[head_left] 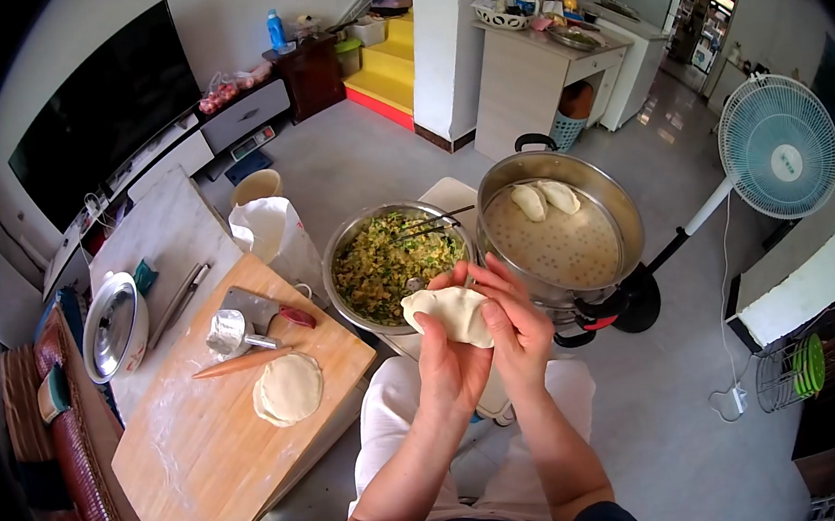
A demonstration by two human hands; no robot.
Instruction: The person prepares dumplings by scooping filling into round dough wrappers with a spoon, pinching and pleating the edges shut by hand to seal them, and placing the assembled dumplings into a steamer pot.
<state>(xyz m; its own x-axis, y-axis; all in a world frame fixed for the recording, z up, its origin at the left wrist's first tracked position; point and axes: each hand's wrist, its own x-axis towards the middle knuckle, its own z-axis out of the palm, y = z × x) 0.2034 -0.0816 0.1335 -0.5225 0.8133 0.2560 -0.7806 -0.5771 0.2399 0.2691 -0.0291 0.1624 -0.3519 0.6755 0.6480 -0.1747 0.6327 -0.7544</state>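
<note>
A folded dough dumpling [451,315] is held up between both my hands. My left hand [448,373] cups it from below, thumb on its face. At its right end, my right hand [516,321] presses the edge with thumb and fingers. Just beyond is a steel bowl [333,287] of chopped green and yellow filling [392,258], with dark chopsticks [439,222] resting in it. Two finished dumplings [545,200] lie in the steamer pot [623,202] to the right. Flat round wrappers [289,388] sit on the wooden board [195,453] at left.
On the board are a rolling pin [238,363], a cleaver [251,309] and a metal cup of flour [227,331]. A lidded white basin [115,330] stands on the table's left. A white bag [274,236] is behind the board. A fan [778,140] stands at right.
</note>
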